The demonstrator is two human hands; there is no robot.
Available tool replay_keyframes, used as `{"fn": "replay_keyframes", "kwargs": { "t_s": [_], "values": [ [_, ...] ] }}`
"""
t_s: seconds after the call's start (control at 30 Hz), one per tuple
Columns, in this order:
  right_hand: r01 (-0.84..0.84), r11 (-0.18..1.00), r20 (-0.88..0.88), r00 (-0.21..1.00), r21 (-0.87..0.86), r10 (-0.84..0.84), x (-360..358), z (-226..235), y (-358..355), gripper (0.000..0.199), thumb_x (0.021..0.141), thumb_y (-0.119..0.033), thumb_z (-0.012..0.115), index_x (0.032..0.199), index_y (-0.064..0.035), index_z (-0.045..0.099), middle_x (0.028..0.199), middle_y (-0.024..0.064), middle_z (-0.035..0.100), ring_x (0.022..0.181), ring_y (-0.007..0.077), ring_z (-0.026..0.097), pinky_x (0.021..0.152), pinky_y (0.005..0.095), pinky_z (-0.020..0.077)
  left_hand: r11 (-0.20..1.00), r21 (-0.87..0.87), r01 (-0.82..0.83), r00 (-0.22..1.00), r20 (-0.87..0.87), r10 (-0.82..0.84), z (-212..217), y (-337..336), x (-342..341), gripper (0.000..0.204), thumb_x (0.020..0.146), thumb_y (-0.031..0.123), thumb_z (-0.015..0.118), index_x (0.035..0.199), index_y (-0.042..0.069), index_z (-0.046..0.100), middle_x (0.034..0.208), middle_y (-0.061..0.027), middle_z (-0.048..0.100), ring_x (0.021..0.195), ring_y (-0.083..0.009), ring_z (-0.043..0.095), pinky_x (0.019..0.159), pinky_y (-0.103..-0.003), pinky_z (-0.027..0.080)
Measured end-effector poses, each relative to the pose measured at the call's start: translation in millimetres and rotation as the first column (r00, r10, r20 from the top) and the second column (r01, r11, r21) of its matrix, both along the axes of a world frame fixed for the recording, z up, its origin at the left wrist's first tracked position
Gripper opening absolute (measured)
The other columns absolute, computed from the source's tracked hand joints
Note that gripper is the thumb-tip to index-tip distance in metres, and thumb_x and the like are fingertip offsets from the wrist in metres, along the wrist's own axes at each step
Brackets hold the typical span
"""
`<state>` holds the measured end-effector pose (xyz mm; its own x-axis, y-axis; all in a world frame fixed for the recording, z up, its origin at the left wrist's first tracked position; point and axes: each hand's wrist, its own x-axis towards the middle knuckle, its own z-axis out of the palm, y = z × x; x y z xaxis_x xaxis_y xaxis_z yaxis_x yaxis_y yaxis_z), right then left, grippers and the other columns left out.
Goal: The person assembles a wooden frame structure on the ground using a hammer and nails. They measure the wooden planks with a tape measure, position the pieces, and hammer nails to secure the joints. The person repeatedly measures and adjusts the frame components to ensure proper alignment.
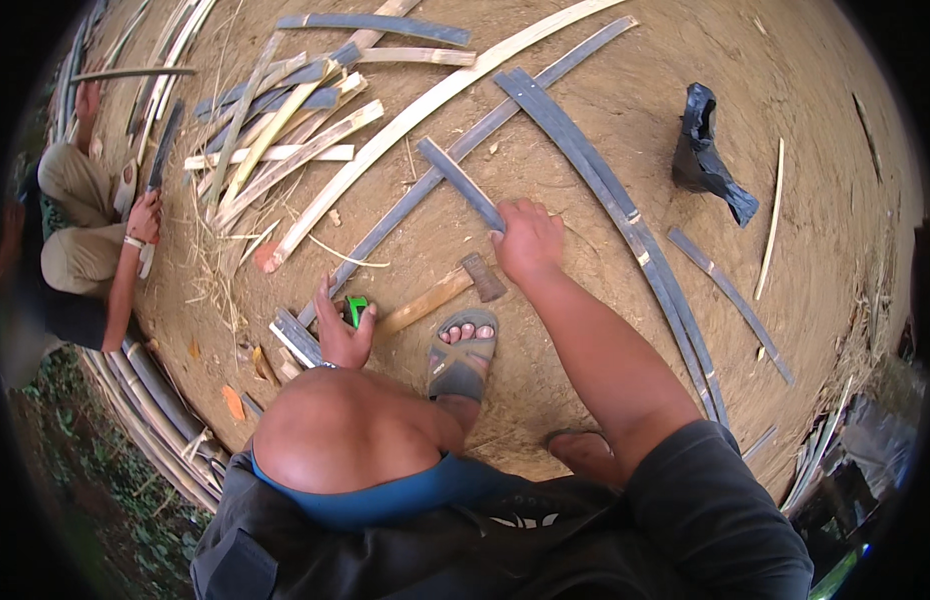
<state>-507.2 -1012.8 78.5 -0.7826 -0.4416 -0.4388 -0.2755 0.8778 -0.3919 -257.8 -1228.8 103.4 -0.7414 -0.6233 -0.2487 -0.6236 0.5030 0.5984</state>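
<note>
Surface: brown dirt [605, 340], outdoors; clock read from view centre. Short slat [455, 182] at 12, crossing a long slat [400, 215]; right hand [530, 240] at 1-2, fingers closed on its near end. Left hand [345, 335] at 8-9, fingers part spread, green tape measure [357, 311] against it; cannot tell if gripped. Hammer [430, 298] lies between the hands. Strip pile [285, 150] at 10-11. Black bag [703, 165] at 2. Poles [170, 415] and greenery [90, 470] at 8. Co-worker's hand [145, 217] at 10, holding a knife [166, 148].
</note>
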Motion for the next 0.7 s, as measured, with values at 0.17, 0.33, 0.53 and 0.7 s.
{"fn": "replay_keyframes", "kwargs": {
  "t_s": [0.17,0.33,0.53,0.7],
  "values": [
    [-0.022,1.0,0.01,1.0,0.02,0.021,-2,3,0,0.04,0.086,-0.024,0.077,0.124,-0.0178,0.066,0.117,0.0067,0.064,0.12,0.0273,0.058,0.1,0.0455,0.0406,0.987,-0.159,0.039,0.999,-0.021,-0.042,-8,-14,10,0.073,0.091,0.021,0.077,0.151,0.001,0.041,0.141,-0.0236,0.049,0.127,-0.0384,0.055,0.103,-0.044,0.048],
    [-0.03,0.998,0.021,0.999,0.051,0.029,-3,5,-2,0.041,0.086,-0.025,0.078,0.125,-0.0159,0.067,0.119,0.0072,0.064,0.12,0.0278,0.058,0.1,0.0457,0.0408,0.919,-0.386,0.084,0.996,0.058,-0.066,-7,-43,-17,0.057,0.089,0.024,0.077,0.139,0.008,0.055,0.136,-0.021,0.053,0.123,-0.0422,0.057,0.1,-0.049,0.051],
    [-0.033,0.998,0.033,0.999,0.045,0.032,-4,8,-3,0.039,0.088,-0.026,0.078,0.123,-0.0151,0.067,0.119,0.0075,0.064,0.12,0.0276,0.058,0.101,0.0454,0.0405,0.881,-0.458,0.12,0.978,0.205,-0.026,-3,-90,-47,0.061,0.084,0.025,0.082,0.137,0.01,0.056,0.139,-0.0157,0.055,0.124,-0.0367,0.059,0.098,-0.047,0.053],
    [-0.023,0.998,0.035,0.999,0.053,0.021,-6,6,-1,0.03,0.089,-0.026,0.076,0.116,-0.0173,0.066,0.118,0.0068,0.063,0.12,0.0265,0.057,0.101,0.0451,0.0387,0.835,-0.512,0.202,0.978,0.153,-0.142,-11,-82,-67,0.054,0.083,0.023,0.082,0.13,0.008,0.061,0.142,-0.014,0.056,0.128,-0.037,0.057,0.104,-0.05,0.049]
  ]
}}
